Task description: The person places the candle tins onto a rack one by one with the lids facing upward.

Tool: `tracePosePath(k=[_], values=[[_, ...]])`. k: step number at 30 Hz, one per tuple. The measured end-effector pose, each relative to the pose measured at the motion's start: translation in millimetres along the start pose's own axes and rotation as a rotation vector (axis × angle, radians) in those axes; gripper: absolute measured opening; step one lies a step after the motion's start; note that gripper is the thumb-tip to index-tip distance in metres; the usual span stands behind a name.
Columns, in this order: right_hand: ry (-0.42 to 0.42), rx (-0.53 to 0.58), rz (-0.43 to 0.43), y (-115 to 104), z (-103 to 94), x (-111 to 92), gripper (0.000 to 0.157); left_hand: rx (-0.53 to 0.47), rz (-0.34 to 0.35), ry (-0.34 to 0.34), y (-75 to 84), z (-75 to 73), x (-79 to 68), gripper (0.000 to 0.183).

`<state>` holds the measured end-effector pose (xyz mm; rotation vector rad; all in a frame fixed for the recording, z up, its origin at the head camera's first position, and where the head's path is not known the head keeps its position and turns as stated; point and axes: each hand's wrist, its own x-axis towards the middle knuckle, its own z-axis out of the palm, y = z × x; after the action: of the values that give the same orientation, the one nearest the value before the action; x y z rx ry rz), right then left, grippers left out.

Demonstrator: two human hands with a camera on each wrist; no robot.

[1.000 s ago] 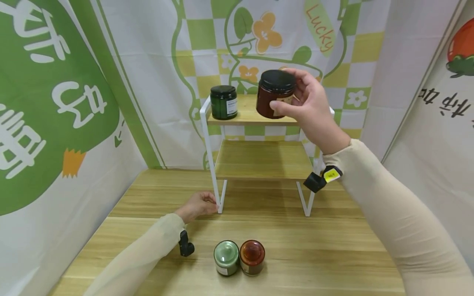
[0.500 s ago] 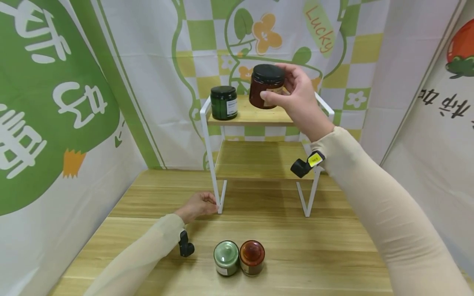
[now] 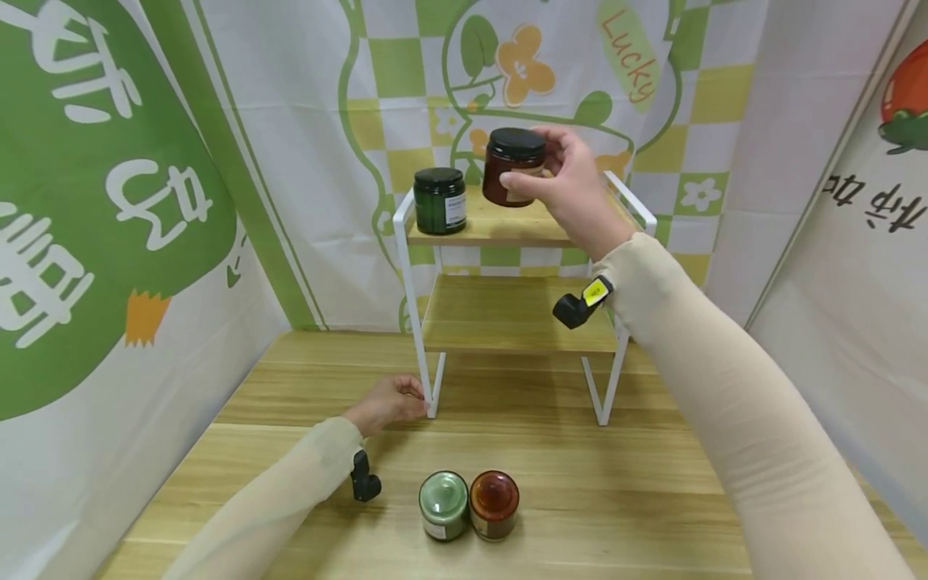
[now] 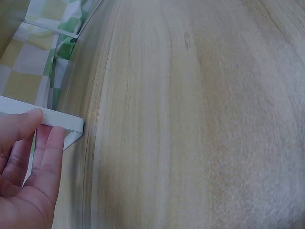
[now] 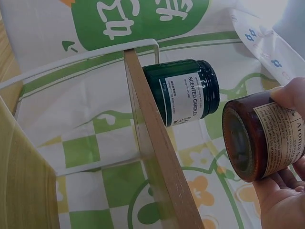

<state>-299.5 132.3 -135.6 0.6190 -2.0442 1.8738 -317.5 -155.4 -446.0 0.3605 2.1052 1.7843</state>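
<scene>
My right hand [image 3: 573, 189] grips an amber scented-candle jar [image 5: 257, 136] with a black lid, thumb on one side and fingers on the other. The jar is raised over the top shelf [image 3: 540, 228] of a two-tier rack, its underside showing in the right wrist view. To its left a green scented-candle jar [image 3: 439, 201] with a black lid and white label stands on that shelf. Low at the rack's front left corner, my left hand [image 3: 390, 403] pinches the white leg [image 4: 62, 119] between thumb and fingers.
On the table [image 3: 616, 499] in front of the rack, a light green glass jar [image 3: 444, 503] and an amber-red glass jar [image 3: 495, 503] stand side by side. The rack's lower shelf [image 3: 518, 314] is wooden. Printed cloth [image 3: 290, 161] hangs behind and at both sides.
My right hand has carried the amber candle jar left and slightly farther back, closer to the green one. My left hand stays at the rack's leg.
</scene>
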Motion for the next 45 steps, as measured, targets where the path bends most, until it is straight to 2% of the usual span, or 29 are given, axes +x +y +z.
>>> tracePosePath(k=[7,24,37,45], values=[[-0.001,-0.007,0.043,6.9,7.6,7.4,0.064,-0.007,0.003,-0.005,0.2,-0.1,-1.4,0.013],[-0.004,-0.124,0.135,19.9,16.6,10.2,0.069,0.014,-0.011,0.012,3.1,1.1,-2.6,0.014],[-0.026,-0.079,0.151,25.3,21.1,8.7,0.067,0.007,-0.022,0.023,-1.4,0.9,-0.8,0.014],[-0.05,-0.07,0.157,25.5,21.9,10.4,0.067,0.009,-0.001,0.007,-1.0,-0.6,-0.9,0.014]])
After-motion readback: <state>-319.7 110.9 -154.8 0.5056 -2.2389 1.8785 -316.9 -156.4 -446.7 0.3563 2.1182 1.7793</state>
